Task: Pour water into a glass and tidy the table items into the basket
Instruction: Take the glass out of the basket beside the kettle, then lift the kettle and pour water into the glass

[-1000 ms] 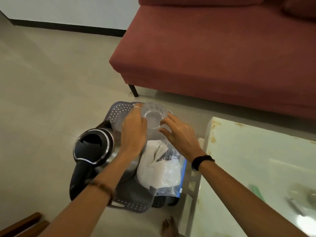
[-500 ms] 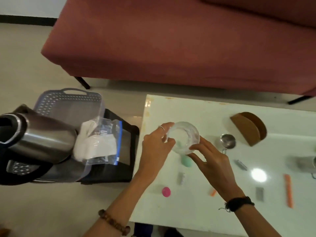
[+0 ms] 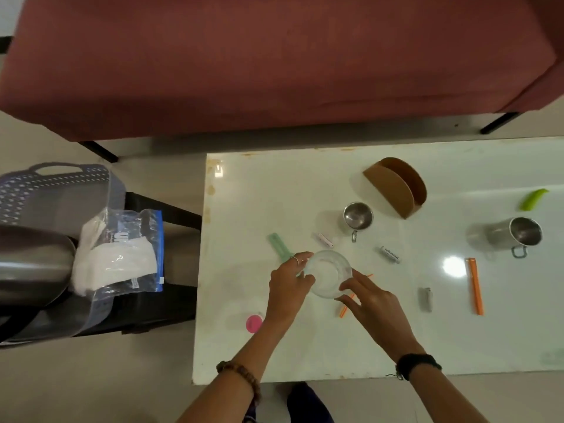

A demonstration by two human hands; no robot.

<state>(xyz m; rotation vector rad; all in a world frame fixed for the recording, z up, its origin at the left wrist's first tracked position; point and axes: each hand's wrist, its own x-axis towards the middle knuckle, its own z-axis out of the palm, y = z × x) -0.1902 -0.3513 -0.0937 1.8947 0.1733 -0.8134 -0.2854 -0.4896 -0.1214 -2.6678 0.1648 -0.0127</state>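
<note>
Looking down from my own head, at far left I see a steel kettle [image 3: 33,264] lying in a grey perforated basket [image 3: 58,184], with a clear zip bag [image 3: 122,254] holding something white propped against it; the basket rests on a dark stool beside the white table [image 3: 305,190]. Moving right onto the table, a pink round lid [image 3: 253,323] sits near the front edge just left of my left forearm, and a pale green clip [image 3: 277,244] lies just beyond my left hand [image 3: 288,285]. That hand curls its fingers against the left side of a clear glass [image 3: 328,273], which is upright over the table, between my two hands. My right hand [image 3: 370,303] presses its fingertips on the glass's right and near rim, so both hands grip it together. A thin orange stick [image 3: 346,306] pokes out from under my right hand. Farther back stand a small steel cup [image 3: 357,216] and a brown cardboard holder [image 3: 395,186]. Further right lie a grey clip [image 3: 426,299], an orange clip [image 3: 474,285], a steel mug [image 3: 515,235] and a green clip [image 3: 532,199].
</note>
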